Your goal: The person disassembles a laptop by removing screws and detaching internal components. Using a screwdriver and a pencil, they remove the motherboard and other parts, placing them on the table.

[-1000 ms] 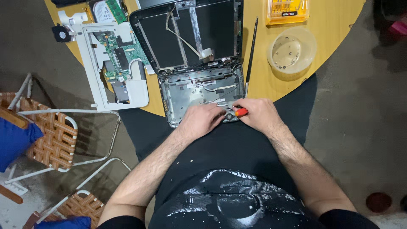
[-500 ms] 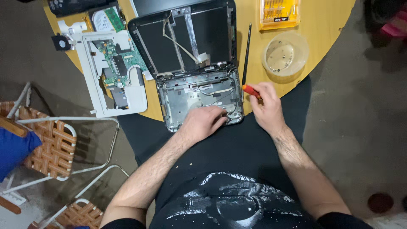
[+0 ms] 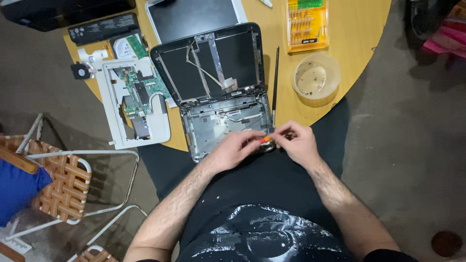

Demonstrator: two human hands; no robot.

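Observation:
A stripped laptop shell [image 3: 221, 116] lies open on the round wooden table [image 3: 359, 29], its base at the near edge. My left hand [image 3: 235, 149] rests on the base's near right corner, fingers curled by an orange-handled screwdriver [image 3: 265, 139]. My right hand [image 3: 296, 141] pinches that screwdriver from the right, over the same corner. Both hands meet at the tool.
A white laptop cover with a green circuit board [image 3: 136, 102] lies left of the shell. A thin black rod [image 3: 275, 82], a clear round dish [image 3: 315, 78], a yellow bit case [image 3: 306, 24] and a battery [image 3: 103, 28] share the table. Woven chairs [image 3: 63, 184] stand at left.
My right hand, which was off at the table edge right of the shell half a second ago, has come back left to the corner. The left hand stayed on the base. The view shifted slightly.

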